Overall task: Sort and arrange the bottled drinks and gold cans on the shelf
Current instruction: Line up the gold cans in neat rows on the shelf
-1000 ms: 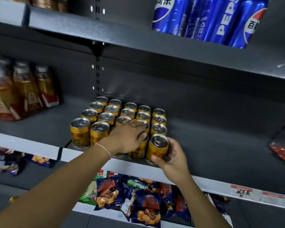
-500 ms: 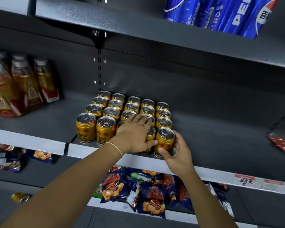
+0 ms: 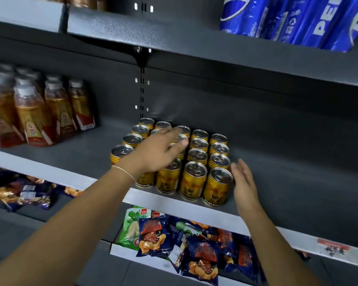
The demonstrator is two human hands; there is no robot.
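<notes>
Several gold cans (image 3: 194,178) stand in tight rows on the grey middle shelf (image 3: 298,182). My left hand (image 3: 155,153) lies over the tops of the cans on the block's left half, fingers straight, covering a few of them. My right hand (image 3: 243,180) is flat and upright just right of the front right can (image 3: 217,185), with straight fingers and nothing in it; whether it touches the can is unclear. Several bottled drinks (image 3: 35,118) with amber liquid and red labels stand at the left of the same shelf.
Blue Pepsi cans (image 3: 293,19) lie on the shelf above at the right. Snack bags (image 3: 184,246) fill the shelf below, more (image 3: 19,190) at the lower left. The white shelf front edge (image 3: 194,209) runs just in front of the cans.
My right hand has let go of the front right can and opened flat beside it. My left hand slid further back over the can tops. The view moved closer.
</notes>
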